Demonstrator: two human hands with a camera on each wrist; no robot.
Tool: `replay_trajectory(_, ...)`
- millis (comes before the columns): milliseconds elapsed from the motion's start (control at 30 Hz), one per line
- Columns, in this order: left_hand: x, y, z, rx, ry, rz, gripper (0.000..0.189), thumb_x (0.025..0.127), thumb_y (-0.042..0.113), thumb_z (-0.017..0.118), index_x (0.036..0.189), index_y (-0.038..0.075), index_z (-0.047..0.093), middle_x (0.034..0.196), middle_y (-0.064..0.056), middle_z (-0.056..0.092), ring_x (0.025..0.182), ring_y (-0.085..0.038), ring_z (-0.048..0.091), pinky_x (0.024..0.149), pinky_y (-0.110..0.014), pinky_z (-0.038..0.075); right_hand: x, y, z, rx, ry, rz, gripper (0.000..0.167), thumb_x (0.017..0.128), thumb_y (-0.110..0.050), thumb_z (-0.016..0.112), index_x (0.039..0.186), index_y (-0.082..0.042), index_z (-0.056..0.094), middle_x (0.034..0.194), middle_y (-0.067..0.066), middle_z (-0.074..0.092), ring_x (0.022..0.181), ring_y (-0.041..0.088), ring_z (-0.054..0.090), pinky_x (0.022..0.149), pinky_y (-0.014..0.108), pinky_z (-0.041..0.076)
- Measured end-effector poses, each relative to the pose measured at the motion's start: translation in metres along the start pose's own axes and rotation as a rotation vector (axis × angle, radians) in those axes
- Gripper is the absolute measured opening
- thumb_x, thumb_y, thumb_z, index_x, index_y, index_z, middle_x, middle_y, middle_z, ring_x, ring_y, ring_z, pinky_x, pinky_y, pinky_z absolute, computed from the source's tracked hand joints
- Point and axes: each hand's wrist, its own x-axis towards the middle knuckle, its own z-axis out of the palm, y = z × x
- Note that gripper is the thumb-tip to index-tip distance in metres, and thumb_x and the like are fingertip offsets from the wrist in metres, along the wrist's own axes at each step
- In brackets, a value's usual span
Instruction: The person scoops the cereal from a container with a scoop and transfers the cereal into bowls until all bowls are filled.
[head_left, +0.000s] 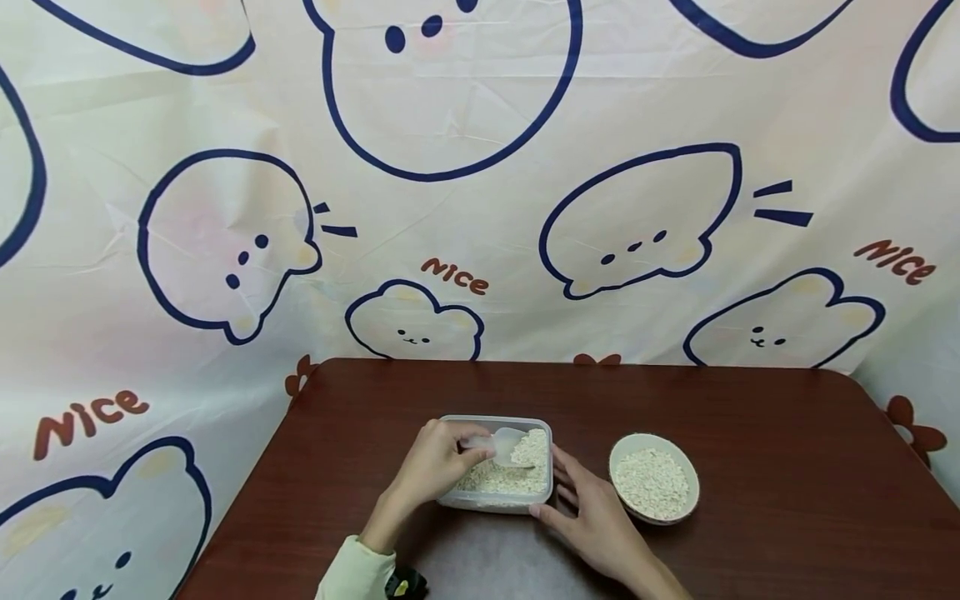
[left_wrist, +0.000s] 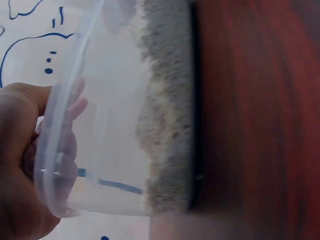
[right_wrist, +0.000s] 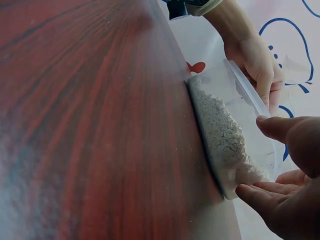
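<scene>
Loose oats risked spilling if the heaped scoop tipped or knocked the box.
The left hand pinched the scoop's handle over the oats in the box on the table; the right hand, thumb and fingers spread, touched the box's right end, perhaps too lightly to prevent sliding.

The table is streaked red-brown, the flakes cream, the backdrop off-white with navy outlines.
</scene>
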Motion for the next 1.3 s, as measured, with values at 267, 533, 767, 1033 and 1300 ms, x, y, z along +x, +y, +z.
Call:
replay_trajectory(267,-0.002,0.0,0.006,-0.022,0.037,-0.023,0.017,0.09,0.014,0.087,0.105,0.006,0.085,0.096,-0.004,0.082,0.055,0.003,0.042,0.05,-0.02,0.037,-0.001,0.0,0.0,-0.003,0.007,-0.005,0.088,0.09,-0.024,0.09,0.163,-0.006,0.043,0.16,0.021,0.054,0.143,0.035,0.059,0.106,0.033,0.056)
replay_trajectory(533,-0.003,-0.003,0.004,-0.06,0.043,-0.017,0.015,0.091,0.015,0.087,0.104,0.008,0.085,0.094,-0.003,0.081,0.059,0.001,0.048,0.053,-0.02,0.041,0.0,0.001,0.0,-0.004,0.007,0.008,0.088,0.09,-0.025,0.09,0.163,-0.009,0.044,0.16,0.019,0.054,0.143,0.034,0.06,0.106,0.032,0.056)
replay_trajectory(767,-0.004,-0.005,0.0,-0.114,0.044,-0.015,0.011,0.091,0.014,0.087,0.1,0.01,0.085,0.094,-0.002,0.081,0.066,-0.001,0.053,0.059,-0.02,0.045,-0.001,0.0,-0.001,0.003,0.002,0.015,0.088,0.09,-0.026,0.09,0.163,-0.011,0.044,0.161,0.018,0.054,0.143,0.034,0.06,0.106,0.032,0.056)
replay_trajectory(1033,-0.007,-0.01,-0.013,-0.17,0.062,-0.018,0.012,0.092,0.014,0.086,0.103,0.008,0.085,0.09,-0.004,0.079,0.056,0.002,0.044,0.054,-0.02,0.041,0.0,0.001,-0.001,0.007,-0.007,0.019,0.087,0.091,-0.03,0.089,0.163,-0.012,0.043,0.159,0.019,0.055,0.142,0.035,0.06,0.106,0.033,0.056)
replay_trajectory(1300,-0.009,-0.014,-0.028,-0.198,0.111,-0.061,0.014,0.091,0.014,0.086,0.104,0.009,0.084,0.087,-0.005,0.079,0.05,0.002,0.034,0.051,-0.021,0.037,-0.002,-0.001,-0.004,0.01,-0.001,0.02,0.085,0.091,-0.03,0.089,0.162,-0.01,0.046,0.158,0.018,0.056,0.143,0.034,0.06,0.107,0.032,0.055)
